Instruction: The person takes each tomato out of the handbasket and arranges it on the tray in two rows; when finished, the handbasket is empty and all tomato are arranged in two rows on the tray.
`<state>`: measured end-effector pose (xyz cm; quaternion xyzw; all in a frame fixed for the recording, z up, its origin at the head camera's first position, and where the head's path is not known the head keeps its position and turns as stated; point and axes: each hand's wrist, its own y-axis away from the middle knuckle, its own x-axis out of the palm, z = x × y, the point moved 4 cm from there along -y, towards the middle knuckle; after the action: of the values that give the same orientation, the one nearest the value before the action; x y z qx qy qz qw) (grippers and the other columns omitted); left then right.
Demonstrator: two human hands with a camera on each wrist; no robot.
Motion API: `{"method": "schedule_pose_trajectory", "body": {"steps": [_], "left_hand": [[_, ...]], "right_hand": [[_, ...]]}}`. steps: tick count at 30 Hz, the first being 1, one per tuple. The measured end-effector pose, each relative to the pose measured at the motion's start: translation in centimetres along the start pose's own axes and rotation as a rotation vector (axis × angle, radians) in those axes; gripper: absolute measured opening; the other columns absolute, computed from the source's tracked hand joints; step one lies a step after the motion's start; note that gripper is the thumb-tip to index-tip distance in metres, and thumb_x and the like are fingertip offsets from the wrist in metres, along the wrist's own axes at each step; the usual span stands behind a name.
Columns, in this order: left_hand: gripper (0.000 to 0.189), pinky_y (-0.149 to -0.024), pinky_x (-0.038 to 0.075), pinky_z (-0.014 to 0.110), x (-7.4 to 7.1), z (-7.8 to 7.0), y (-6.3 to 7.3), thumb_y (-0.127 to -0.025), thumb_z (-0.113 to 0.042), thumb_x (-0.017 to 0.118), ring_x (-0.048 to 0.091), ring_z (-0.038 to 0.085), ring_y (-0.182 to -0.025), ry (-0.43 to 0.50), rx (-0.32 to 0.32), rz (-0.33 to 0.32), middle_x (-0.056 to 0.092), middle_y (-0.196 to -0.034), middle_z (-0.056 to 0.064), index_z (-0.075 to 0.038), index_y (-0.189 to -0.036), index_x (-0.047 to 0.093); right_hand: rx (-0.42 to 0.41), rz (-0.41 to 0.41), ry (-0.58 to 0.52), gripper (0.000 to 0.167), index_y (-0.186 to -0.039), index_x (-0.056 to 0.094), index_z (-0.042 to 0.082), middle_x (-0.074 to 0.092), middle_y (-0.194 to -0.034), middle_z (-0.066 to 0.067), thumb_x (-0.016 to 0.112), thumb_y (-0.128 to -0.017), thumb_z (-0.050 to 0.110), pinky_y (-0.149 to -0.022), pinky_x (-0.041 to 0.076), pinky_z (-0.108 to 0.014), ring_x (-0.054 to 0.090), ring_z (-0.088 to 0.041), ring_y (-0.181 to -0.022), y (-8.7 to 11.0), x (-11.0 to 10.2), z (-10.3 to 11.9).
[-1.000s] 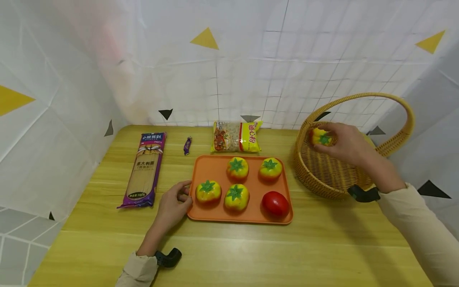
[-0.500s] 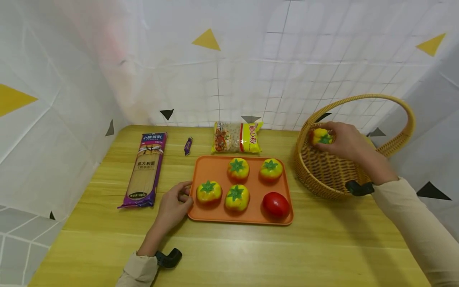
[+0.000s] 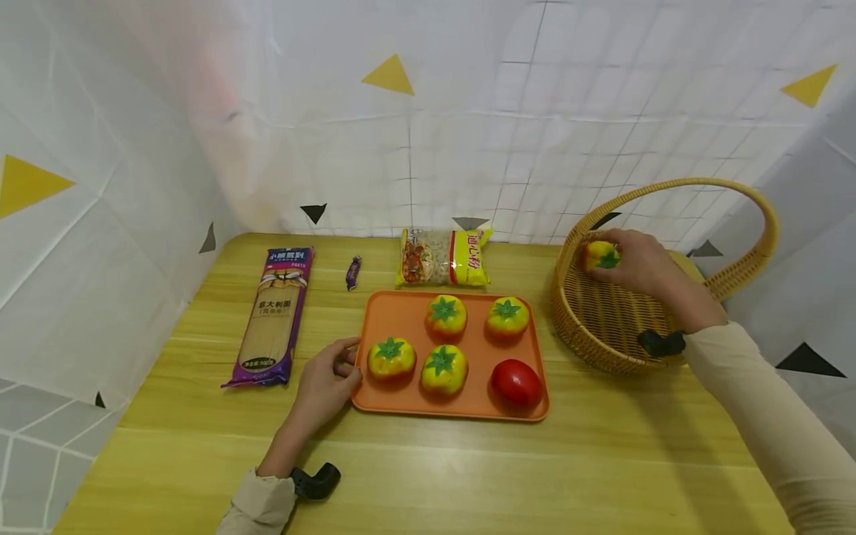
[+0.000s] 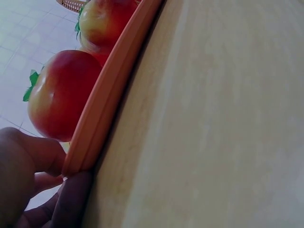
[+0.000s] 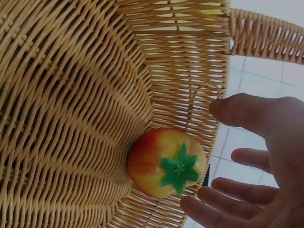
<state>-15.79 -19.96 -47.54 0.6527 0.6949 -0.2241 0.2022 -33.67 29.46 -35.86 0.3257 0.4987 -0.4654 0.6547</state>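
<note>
In the right wrist view, a yellow-red toy persimmon with a green star-shaped top rests inside the wicker basket, against its side. My right hand is beside it over the basket, fingers spread and apart from the fruit. My left hand pinches the left rim of the orange tray, thumb and fingers on either side of the edge in the left wrist view. Several similar persimmons and one smooth red fruit lie on the tray.
A purple pasta packet lies at the left of the wooden table. Behind the tray are a small purple wrapped candy and a yellow-and-clear food bag. The basket's tall handle arches above its opening.
My right wrist and forearm have shifted a little left, while the fingers stay by the persimmon in the basket. My left hand keeps its place on the tray; the head view has shifted slightly.
</note>
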Motion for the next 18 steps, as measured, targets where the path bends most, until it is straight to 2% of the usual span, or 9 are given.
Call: {"method": "schedule_pose_trajectory", "body": {"steps": [5, 12, 18], "left_hand": [[0.050, -0.071, 0.055, 0.034, 0.1, 0.1, 0.0, -0.085, -0.006, 0.069, 0.066, 0.012, -0.080, 0.001, 0.001, -0.001, 0.066, -0.100, 0.002, -0.016, -0.134, 0.064], [0.051, -0.071, 0.055, 0.034, 0.1, 0.2, 0.0, -0.085, -0.006, 0.069, 0.066, 0.011, -0.080, 0.000, 0.002, -0.001, 0.065, -0.099, 0.001, -0.017, -0.134, 0.064], [0.051, -0.071, 0.054, 0.033, 0.1, 0.4, -0.1, -0.084, -0.005, 0.069, 0.066, 0.010, -0.080, 0.004, 0.008, -0.004, 0.065, -0.099, 0.000, -0.017, -0.134, 0.064]], "right_hand": [[0.023, 0.028, -0.018, 0.071, -0.142, 0.047, -0.005, 0.051, -0.128, -0.036, 0.078, -0.085, 0.023, -0.092, 0.040, -0.065, 0.050, -0.052, -0.115, -0.6, 0.5, -0.6], [0.031, 0.032, 0.003, 0.067, -0.140, 0.050, -0.005, 0.057, -0.120, -0.032, 0.078, -0.084, 0.019, -0.085, 0.044, -0.061, 0.056, -0.045, -0.104, -1.4, 1.3, -1.4], [0.022, 0.034, 0.005, 0.066, -0.137, 0.049, -0.010, 0.053, -0.126, -0.037, 0.078, -0.083, 0.017, -0.088, 0.042, -0.063, 0.053, -0.051, -0.108, -1.7, 1.7, -1.9]]}}
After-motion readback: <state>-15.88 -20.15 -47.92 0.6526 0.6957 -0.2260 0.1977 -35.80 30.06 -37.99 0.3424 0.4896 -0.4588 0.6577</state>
